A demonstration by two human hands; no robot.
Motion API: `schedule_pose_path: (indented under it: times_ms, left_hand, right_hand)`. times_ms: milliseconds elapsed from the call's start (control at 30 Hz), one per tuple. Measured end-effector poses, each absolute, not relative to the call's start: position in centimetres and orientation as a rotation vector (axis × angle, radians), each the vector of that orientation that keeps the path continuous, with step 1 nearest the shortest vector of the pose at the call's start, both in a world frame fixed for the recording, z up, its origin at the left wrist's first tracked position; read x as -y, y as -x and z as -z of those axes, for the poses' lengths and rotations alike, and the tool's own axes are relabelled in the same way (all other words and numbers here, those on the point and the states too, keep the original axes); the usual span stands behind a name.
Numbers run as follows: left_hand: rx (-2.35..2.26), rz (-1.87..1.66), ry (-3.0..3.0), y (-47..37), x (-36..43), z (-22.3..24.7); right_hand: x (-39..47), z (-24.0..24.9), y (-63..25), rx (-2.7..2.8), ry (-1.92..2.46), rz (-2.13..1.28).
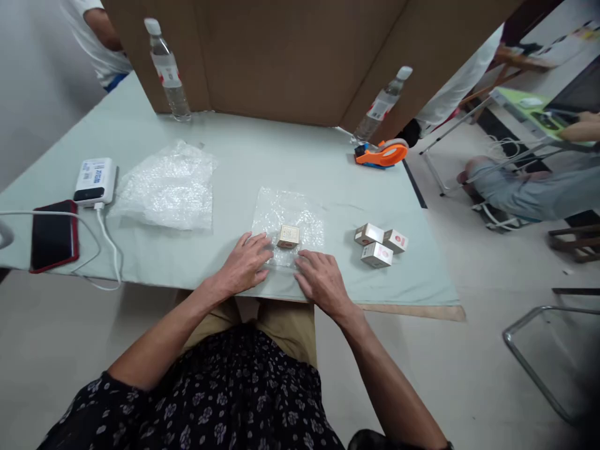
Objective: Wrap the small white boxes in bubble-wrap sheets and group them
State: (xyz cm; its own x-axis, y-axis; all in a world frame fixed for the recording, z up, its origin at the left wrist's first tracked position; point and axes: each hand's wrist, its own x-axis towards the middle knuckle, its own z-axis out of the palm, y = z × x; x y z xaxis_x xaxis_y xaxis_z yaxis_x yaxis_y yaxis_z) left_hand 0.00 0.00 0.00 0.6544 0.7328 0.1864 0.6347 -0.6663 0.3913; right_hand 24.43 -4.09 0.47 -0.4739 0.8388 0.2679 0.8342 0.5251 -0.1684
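Note:
A small beige box (288, 236) with printing on it rests on a sheet of clear bubble wrap (309, 219) near the table's front edge. To its left, my left hand (246, 259) lies at the sheet's edge with fingers extended. On the other side, my right hand (321, 278) is at the sheet's lower right part, its fingers slightly curved and apart. Neither hand holds the box. Three more small boxes (376, 255) stand close together to the right of my right hand.
Back left lies a pile of bubble wrap (164, 187). Further left are a white power bank (95, 181) with a cable and a phone (54, 236). An orange tape dispenser (382, 154), two water bottles (169, 75) and a tall cardboard panel (290, 56) stand behind. Other people sit nearby.

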Motion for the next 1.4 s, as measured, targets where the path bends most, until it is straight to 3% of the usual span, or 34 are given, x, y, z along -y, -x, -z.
schedule_pose_path:
  times_ms: [133,500,867,1400]
  left_hand:
    - [-1.139,-0.536,-2.612,-1.2,0.0,-0.2]
    - [-1.201,-0.861,-2.411,-3.8,-2.7,-0.6]
    - [-1.07,-0.886,-2.108,-4.1,-4.0,-0.6]
    - [-1.001,-0.896,-2.145,-3.2,-2.8,-0.2]
  right_hand:
    - [3.2,0.3,-23.9,2.333,1.391,0.109]
    - [1.3,-0.6,-24.4,2.191,1.458,0.047]
    - [-0.9,-1.4,-24.9,2.221,1.369,-0.224]
    - [-2.2,-3.2,-26.0,2.171,1.311,-0.509]
